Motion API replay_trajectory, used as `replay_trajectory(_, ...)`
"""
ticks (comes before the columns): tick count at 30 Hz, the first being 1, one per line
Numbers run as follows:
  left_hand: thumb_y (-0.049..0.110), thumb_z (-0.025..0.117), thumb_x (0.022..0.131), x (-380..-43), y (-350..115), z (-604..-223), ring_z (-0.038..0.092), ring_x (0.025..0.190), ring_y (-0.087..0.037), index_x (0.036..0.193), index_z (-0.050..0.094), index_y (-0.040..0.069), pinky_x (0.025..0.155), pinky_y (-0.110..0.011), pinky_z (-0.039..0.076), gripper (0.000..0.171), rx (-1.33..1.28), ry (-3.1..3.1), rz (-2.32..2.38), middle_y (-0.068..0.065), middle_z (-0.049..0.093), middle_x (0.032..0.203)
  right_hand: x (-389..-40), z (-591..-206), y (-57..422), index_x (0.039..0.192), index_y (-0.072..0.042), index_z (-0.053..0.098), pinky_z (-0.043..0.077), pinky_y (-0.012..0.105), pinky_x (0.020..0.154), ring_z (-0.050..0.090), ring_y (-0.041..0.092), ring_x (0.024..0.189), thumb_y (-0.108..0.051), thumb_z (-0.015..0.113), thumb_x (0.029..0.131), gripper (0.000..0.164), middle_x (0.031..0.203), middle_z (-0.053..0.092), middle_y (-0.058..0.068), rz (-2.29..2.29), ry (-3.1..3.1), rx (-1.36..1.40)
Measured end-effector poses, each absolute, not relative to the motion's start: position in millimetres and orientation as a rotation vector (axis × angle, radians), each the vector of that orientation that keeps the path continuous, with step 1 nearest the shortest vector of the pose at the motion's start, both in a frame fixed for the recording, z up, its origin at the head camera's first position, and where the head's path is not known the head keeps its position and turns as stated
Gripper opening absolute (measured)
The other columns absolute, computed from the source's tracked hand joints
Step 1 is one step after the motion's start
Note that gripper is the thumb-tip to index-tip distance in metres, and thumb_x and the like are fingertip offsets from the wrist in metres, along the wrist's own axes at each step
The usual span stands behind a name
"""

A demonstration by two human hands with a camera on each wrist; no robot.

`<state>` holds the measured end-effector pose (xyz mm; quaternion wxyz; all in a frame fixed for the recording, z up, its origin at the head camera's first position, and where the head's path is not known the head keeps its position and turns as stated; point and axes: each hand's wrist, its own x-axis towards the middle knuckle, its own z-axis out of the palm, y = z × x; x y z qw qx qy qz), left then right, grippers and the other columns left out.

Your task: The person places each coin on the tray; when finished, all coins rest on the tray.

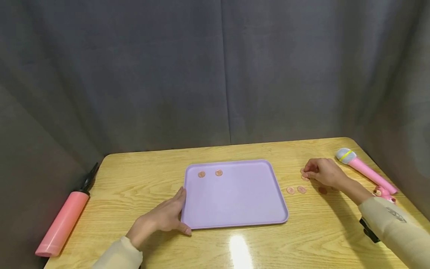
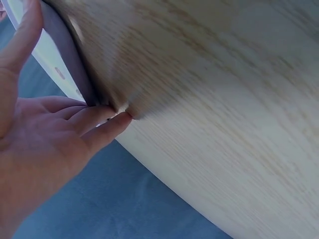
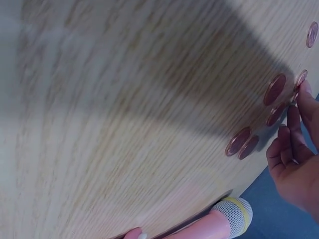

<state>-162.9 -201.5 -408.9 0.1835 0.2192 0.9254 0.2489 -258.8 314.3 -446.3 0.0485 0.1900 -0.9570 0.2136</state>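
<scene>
A lilac tray (image 1: 235, 198) lies on the wooden table, with two copper-coloured coins (image 1: 201, 174) near its far left corner. My left hand (image 1: 166, 213) rests against the tray's left side, fingers extended along the outer wall and thumb at the near corner; the left wrist view shows those fingers touching the rim. To the right of the tray, my right hand (image 1: 324, 172) pinches a copper coin (image 3: 301, 78) at its fingertips, partly hidden by them. Another coin (image 1: 305, 178) lies just beneath that hand. Two more coins (image 1: 301, 189) lie nearer the tray, and one (image 1: 322, 190) is under the wrist.
At the right edge lies a pink toy microphone (image 1: 367, 172) with a silver head, beside a small pink figure (image 1: 384, 194). A pink hand pump (image 1: 64, 224) with a black end lies along the left edge. Grey curtains (image 1: 151, 74) surround the table.
</scene>
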Motion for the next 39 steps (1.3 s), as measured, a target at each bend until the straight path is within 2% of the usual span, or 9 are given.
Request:
replay_trajectory(6, 0.035, 0.087, 0.065, -163, -200, -407, 0.012, 0.145, -0.04, 0.148, 0.008, -0.016, 0.117, -0.048, 0.017, 0.126, 0.594, 2.615, 0.663, -0.033, 0.004, 0.155, -260, -446, 309, 0.083, -0.011, 0.066, 0.045, 0.033, 0.061, 0.056, 0.011, 0.065, -0.025, 0.078, 0.083, 0.018, 0.072, 0.065, -0.007, 0.642, -2.96, 0.484)
replay_trajectory(13, 0.035, 0.088, 0.064, -163, -199, -408, 0.012, 0.144, -0.041, 0.148, 0.008, -0.016, 0.116, -0.049, 0.017, 0.127, 0.587, 2.609, 0.665, -0.034, 0.004, 0.155, -264, -443, 306, 0.09, -0.006, 0.066, 0.051, 0.044, 0.068, 0.066, 0.019, 0.074, -0.022, 0.075, 0.086, 0.019, 0.078, 0.071, 0.001, 0.668, -3.027, 0.431)
replay_trajectory(21, 0.035, 0.087, 0.064, -163, -199, -407, 0.014, 0.144, -0.042, 0.148, 0.009, -0.016, 0.116, -0.049, 0.019, 0.126, 0.596, 2.608, 0.665, -0.034, 0.004, 0.155, -271, -435, 306, 0.091, -0.003, 0.066, 0.043, 0.029, 0.057, 0.057, 0.017, 0.069, -0.028, 0.076, 0.085, 0.027, 0.079, 0.069, 0.005, 0.74, -3.096, 0.398)
replay_trajectory(24, 0.036, 0.087, 0.064, -164, -199, -408, 0.013, 0.144, -0.041, 0.148, 0.008, -0.015, 0.116, -0.048, 0.018, 0.126, 0.592, 2.611, 0.653, -0.033, 0.003, 0.155, -273, -435, 306, 0.092, -0.003, 0.065, 0.043, 0.029, 0.057, 0.057, 0.018, 0.069, -0.027, 0.075, 0.086, 0.027, 0.081, 0.069, 0.007, 0.72, -3.112, 0.362)
replay_trajectory(33, 0.038, 0.086, 0.063, -164, -200, -409, 0.016, 0.144, -0.041, 0.149, 0.007, -0.015, 0.116, -0.048, 0.021, 0.128, 0.585, 2.615, 0.653, -0.032, 0.002, 0.156, -281, -435, 302, 0.089, -0.003, 0.063, 0.04, 0.03, 0.053, 0.051, 0.016, 0.058, -0.02, 0.075, 0.086, 0.022, 0.076, 0.062, 0.003, 0.706, -3.143, 0.298)
replay_trajectory(39, 0.037, 0.087, 0.064, -164, -200, -409, 0.015, 0.144, -0.04, 0.149, 0.007, -0.015, 0.116, -0.047, 0.02, 0.127, 0.581, 2.617, 0.653, -0.032, 0.002, 0.156, -284, -432, 276, 0.082, -0.003, 0.065, 0.043, 0.029, 0.055, 0.055, 0.015, 0.061, -0.016, 0.075, 0.086, 0.017, 0.07, 0.065, 0.003, 0.793, -2.977, 0.347)
